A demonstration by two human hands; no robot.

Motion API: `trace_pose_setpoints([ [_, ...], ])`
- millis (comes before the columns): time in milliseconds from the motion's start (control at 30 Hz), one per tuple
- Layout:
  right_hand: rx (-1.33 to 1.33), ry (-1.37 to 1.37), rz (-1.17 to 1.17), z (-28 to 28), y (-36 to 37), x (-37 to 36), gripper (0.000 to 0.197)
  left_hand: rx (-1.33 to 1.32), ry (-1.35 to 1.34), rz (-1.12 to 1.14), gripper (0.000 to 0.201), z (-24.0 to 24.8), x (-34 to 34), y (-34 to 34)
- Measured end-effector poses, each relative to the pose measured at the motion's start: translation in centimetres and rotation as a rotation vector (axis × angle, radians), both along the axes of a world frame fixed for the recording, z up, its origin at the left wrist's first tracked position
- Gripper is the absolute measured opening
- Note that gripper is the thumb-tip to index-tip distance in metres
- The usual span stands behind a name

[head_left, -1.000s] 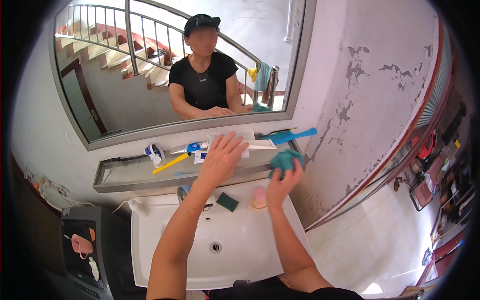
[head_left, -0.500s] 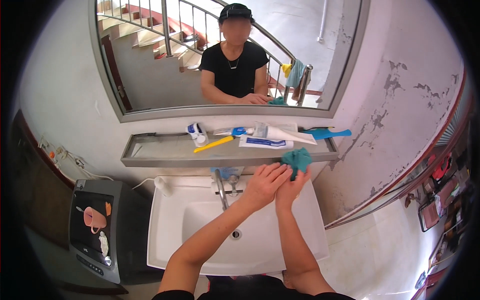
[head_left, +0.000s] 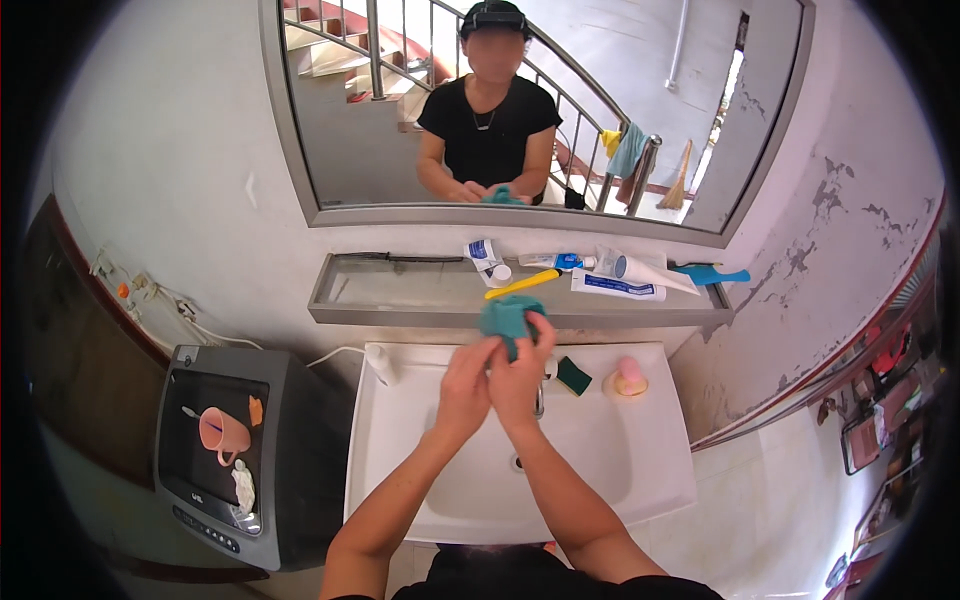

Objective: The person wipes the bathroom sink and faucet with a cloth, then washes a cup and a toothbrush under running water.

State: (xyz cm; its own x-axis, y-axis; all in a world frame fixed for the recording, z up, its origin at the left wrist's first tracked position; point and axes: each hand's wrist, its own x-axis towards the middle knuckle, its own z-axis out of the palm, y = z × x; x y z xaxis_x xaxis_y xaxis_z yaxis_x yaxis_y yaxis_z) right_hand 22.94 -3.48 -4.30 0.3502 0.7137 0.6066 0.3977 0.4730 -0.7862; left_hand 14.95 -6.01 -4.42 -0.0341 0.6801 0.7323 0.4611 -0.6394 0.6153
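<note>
A crumpled teal cloth (head_left: pixel 508 318) is bunched up at the front edge of the wall shelf (head_left: pixel 400 314), above the sink. My right hand (head_left: pixel 523 365) grips it, fingers curled round its right side. Close against it, my left hand (head_left: pixel 466 385) has its bent fingertips at the cloth's lower left edge. Both forearms reach over the white washbasin (head_left: pixel 400 480), and my hands hide most of the tap. On the shelf behind the cloth lie a yellow-handled tool (head_left: pixel 522 284), a small white and blue tube (head_left: pixel 487 263) and several toothpaste-like tubes (head_left: pixel 618 286).
A blue comb-like item (head_left: pixel 715 274) sticks out past the shelf's right end. On the basin rim are a green sponge (head_left: pixel 574 376), a pink item (head_left: pixel 629 376) and a white bottle (head_left: pixel 380 364). Left stands a dark washing machine (head_left: pixel 300 450) bearing a pink mug (head_left: pixel 224 433). A mirror (head_left: pixel 580 130) hangs above.
Both hands and the cloth have moved left along the shelf, from its right end to its middle. The view has shifted too, and the sponge and pink item now show.
</note>
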Motion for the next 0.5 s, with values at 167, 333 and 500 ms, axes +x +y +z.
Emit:
trace_pose_setpoints([
  [167, 0.007, -0.02, 0.317, 0.5, -0.2, -4.7, 0.034, -0.129, -0.199, 0.176, 0.031, -1.6, -3.0, -1.5],
  [333, 0.091, -0.066, 0.207, 1.9, -2.4, -4.9, 0.039, -0.019, -0.147, 0.153, 0.037, -0.8, -3.8, -1.9],
  [500, 0.065, 0.064, 0.035, -0.6, -0.8, -5.2, 0.033, 0.01, -0.102, -0.075, 0.042, -1.3, -4.9, 0.2],
])
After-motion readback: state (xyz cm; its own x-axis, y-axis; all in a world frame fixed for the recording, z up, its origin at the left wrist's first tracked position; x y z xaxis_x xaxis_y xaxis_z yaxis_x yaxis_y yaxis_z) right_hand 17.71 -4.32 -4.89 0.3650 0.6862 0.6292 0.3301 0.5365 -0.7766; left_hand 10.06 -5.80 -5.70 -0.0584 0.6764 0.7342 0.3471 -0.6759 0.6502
